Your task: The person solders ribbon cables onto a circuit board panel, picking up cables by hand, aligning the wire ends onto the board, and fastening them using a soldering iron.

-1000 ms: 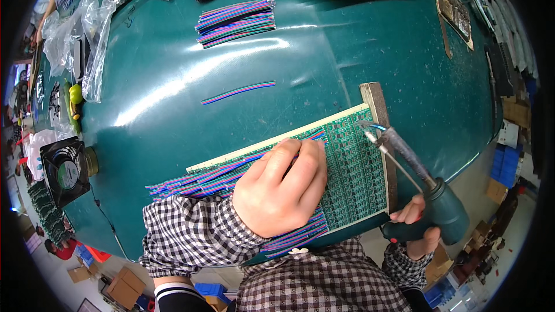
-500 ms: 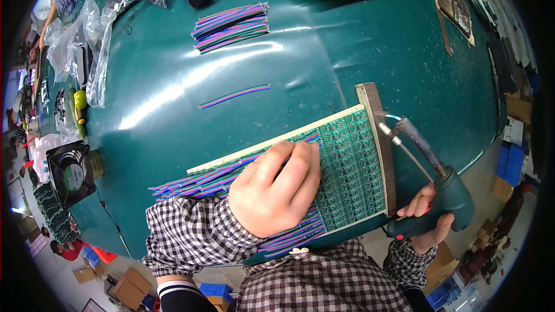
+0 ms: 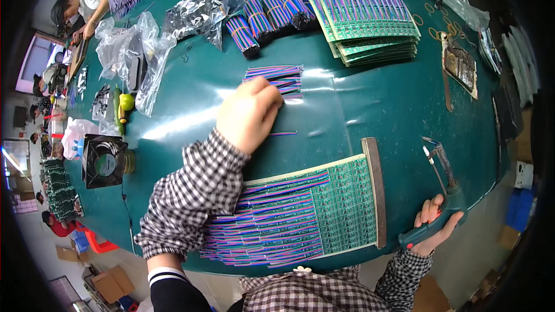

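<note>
My left hand reaches across the table, its fingers curled together at the near side of a small pile of multicoloured ribbon wires; its fingertips are partly hidden. Just below it, a single ribbon wire lies partly covered by the hand. Closer to me is a green circuit board panel, with rows of ribbon wires laid over its left part. A metal bar lies along the panel's right edge. At the right, my right hand is closed round the handle of a green soldering gun, its tip pointing away from me.
Stacked panels with wires stand at the back, beside banded wire bundles. Plastic bags and a black fan are on the left. A metal holder and rubber bands lie back right. Another person works far left.
My left hand has left the wires on the panel and moved away from me to the wire pile. The soldering gun has moved away from the metal bar. The view has shifted.
</note>
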A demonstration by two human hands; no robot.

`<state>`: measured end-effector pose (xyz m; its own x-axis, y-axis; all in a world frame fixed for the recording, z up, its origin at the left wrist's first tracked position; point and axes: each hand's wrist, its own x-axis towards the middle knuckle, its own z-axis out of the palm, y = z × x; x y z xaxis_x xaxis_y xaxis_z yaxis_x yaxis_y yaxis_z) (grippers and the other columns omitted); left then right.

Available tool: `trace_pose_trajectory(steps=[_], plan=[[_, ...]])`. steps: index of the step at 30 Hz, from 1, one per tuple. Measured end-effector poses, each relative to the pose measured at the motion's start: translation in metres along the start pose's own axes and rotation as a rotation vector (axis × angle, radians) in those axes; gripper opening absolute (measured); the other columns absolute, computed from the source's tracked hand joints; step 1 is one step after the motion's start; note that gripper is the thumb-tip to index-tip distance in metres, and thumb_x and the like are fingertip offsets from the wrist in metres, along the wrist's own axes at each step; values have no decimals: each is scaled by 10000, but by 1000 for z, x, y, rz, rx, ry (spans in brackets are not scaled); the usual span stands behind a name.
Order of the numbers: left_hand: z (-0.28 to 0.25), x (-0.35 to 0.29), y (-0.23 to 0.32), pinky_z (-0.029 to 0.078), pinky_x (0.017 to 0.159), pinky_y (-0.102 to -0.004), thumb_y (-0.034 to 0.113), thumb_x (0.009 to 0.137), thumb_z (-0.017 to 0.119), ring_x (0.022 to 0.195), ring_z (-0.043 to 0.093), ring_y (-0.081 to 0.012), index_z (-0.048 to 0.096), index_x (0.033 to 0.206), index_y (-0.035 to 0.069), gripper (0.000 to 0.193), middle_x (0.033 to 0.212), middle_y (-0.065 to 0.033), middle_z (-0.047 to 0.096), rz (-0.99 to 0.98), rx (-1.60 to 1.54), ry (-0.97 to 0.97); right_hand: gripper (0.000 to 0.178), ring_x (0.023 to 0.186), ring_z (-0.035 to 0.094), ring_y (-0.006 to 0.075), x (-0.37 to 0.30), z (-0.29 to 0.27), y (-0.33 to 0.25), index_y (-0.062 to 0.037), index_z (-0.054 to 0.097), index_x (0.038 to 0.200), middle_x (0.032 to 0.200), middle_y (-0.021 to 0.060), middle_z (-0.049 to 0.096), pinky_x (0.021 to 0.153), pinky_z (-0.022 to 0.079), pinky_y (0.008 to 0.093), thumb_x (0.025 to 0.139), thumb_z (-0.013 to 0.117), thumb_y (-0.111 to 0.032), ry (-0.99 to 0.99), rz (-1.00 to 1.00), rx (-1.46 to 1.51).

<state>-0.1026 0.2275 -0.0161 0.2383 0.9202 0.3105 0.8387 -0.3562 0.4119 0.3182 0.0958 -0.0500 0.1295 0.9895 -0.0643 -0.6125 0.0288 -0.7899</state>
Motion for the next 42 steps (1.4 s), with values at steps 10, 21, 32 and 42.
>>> trace_pose_trajectory(steps=[10,21,32,42], plan=[[0,13,-3,541,757,-392,94,847,773,856,678,-278,676,918,60,125,892,-101,644,47,-90,-167,690,667,537,148,2,5,1,69,533,1206,746,42,511,508,529,253,1075,416,-598,29,-19,-84],[-12,9,7,566,720,-401,46,793,649,848,652,-307,623,987,57,196,912,-104,612,341,313,-127,694,694,530,144,5,15,-4,55,539,1188,751,29,513,548,514,251,1077,384,-612,72,32,-158],[-7,-67,111,561,670,-360,-21,913,688,767,663,-230,685,1120,-6,207,908,-113,612,-163,-505,-187,715,691,576,174,-21,36,-15,71,524,1206,780,60,545,543,574,285,1042,475,-624,-25,32,-119],[-5,-76,119,561,712,-325,84,814,628,935,633,-244,638,1153,-15,353,1046,-114,569,114,-66,-208,786,740,642,227,-53,45,-25,96,551,1238,885,98,610,590,605,338,981,570,-646,-16,83,-304]])
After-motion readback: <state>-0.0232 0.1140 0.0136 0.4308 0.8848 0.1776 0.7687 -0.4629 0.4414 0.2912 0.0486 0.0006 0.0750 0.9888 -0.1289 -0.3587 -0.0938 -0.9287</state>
